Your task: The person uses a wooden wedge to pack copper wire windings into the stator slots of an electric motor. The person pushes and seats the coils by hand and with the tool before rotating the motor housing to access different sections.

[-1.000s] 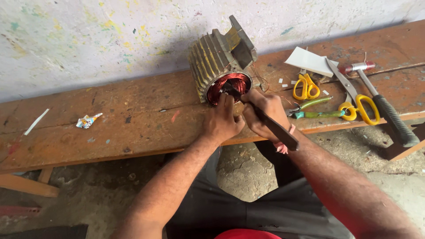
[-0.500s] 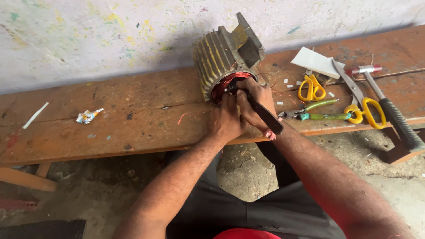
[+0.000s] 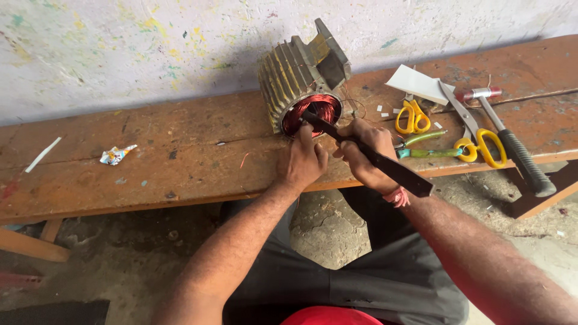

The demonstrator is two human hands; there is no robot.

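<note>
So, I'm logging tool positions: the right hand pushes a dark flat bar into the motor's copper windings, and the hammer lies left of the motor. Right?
Not quite. In the head view the hammer lies right of the motor, beyond the scissors. The right hand does hold the dark flat bar in the copper windings.

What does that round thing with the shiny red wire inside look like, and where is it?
Look along the long wooden bench to its middle, right by the paint-speckled wall. There lies a grey ribbed metal motor shell on its side, its open end facing the person. Unlike the scissors and hammer nearby, it has copper-red wire coils packed inside.
</note>
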